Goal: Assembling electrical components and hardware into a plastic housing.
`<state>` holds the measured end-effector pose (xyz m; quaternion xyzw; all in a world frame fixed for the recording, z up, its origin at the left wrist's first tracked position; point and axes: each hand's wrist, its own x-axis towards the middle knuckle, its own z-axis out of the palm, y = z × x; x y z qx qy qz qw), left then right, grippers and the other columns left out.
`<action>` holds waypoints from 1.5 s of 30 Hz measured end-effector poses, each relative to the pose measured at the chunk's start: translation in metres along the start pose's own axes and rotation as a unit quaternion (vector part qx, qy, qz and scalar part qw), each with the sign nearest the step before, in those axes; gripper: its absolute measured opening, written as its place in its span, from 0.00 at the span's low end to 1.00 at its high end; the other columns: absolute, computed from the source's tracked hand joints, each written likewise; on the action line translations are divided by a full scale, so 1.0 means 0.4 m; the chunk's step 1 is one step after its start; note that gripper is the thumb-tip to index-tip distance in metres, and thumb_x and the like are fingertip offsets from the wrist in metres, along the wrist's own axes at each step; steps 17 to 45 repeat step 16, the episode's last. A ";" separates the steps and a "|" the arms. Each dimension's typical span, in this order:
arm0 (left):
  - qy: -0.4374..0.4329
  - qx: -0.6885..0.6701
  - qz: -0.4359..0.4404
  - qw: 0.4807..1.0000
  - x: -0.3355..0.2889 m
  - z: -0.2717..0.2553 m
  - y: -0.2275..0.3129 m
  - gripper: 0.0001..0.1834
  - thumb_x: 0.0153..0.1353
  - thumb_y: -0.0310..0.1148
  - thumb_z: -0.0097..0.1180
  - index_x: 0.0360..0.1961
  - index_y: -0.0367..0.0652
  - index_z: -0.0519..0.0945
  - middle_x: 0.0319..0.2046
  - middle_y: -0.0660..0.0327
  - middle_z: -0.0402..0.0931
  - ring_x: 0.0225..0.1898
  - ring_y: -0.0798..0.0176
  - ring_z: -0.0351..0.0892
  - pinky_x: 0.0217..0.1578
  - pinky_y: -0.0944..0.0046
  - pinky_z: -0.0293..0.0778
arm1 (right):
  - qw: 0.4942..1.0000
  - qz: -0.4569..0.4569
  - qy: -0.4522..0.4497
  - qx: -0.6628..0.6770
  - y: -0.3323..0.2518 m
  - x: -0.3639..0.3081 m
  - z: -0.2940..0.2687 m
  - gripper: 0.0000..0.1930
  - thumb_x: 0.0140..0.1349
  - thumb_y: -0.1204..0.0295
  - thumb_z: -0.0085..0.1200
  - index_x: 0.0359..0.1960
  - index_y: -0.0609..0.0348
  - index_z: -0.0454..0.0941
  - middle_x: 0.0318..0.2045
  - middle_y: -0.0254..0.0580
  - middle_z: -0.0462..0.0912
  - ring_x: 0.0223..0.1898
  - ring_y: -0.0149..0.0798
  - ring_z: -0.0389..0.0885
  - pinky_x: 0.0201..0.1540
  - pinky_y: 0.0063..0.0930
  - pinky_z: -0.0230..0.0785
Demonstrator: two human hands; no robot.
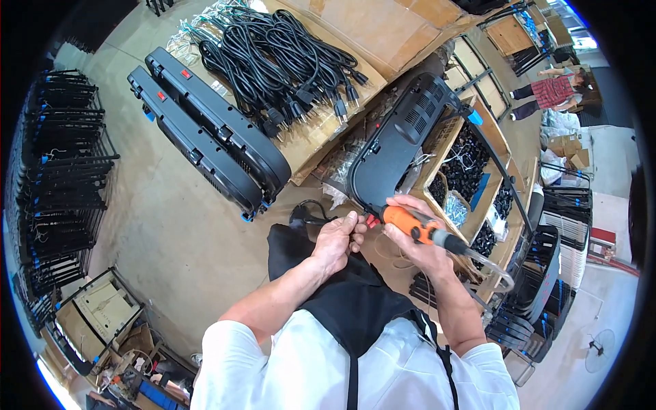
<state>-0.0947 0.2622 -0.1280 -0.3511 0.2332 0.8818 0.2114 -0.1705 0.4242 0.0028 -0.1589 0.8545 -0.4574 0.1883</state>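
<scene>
My right hand [425,254] is wrapped round an orange powered screwdriver [408,225], with a clear hose trailing from its grey rear end. The screwdriver's front points left, close to the near end of a black plastic housing [383,171] with vent slots. A small red part [372,221] shows between the tool and my left hand. My left hand [333,242] is closed in a pinch just left of it; whatever lies between the fingertips is too small to make out. A black cable [311,206] loops behind this hand.
Bundled black power cords [273,58] lie on cardboard [362,102] ahead. Two more black housings [212,130] with red switches stand at left. Wooden bins [437,184] hold small black parts and screws at right. Black frames [65,164] are stacked far left; another person [550,92] walks at far right.
</scene>
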 end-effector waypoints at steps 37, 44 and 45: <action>-0.090 -0.167 -0.075 0.979 0.123 0.108 0.106 0.15 0.76 0.47 0.58 0.48 0.46 0.80 0.28 0.69 0.75 0.26 0.70 0.72 0.26 0.67 0.72 | 0.992 -0.025 0.039 0.114 -0.034 0.062 -0.074 0.28 0.63 0.78 0.67 0.64 0.62 0.71 0.60 0.52 0.83 0.63 0.45 0.81 0.68 0.41 0.72; -0.090 -0.167 -0.075 0.979 0.123 0.108 0.106 0.15 0.76 0.47 0.58 0.48 0.46 0.80 0.28 0.69 0.75 0.26 0.70 0.72 0.26 0.67 0.72 | 0.992 -0.025 0.039 0.114 -0.034 0.062 -0.074 0.28 0.63 0.78 0.67 0.64 0.62 0.71 0.60 0.52 0.83 0.63 0.45 0.81 0.68 0.41 0.72; -0.090 -0.167 -0.075 0.979 0.123 0.108 0.106 0.15 0.76 0.47 0.58 0.48 0.46 0.80 0.28 0.69 0.75 0.26 0.70 0.72 0.26 0.67 0.72 | 0.992 -0.025 0.039 0.114 -0.034 0.062 -0.074 0.28 0.63 0.78 0.67 0.64 0.62 0.71 0.60 0.52 0.83 0.63 0.45 0.81 0.68 0.41 0.72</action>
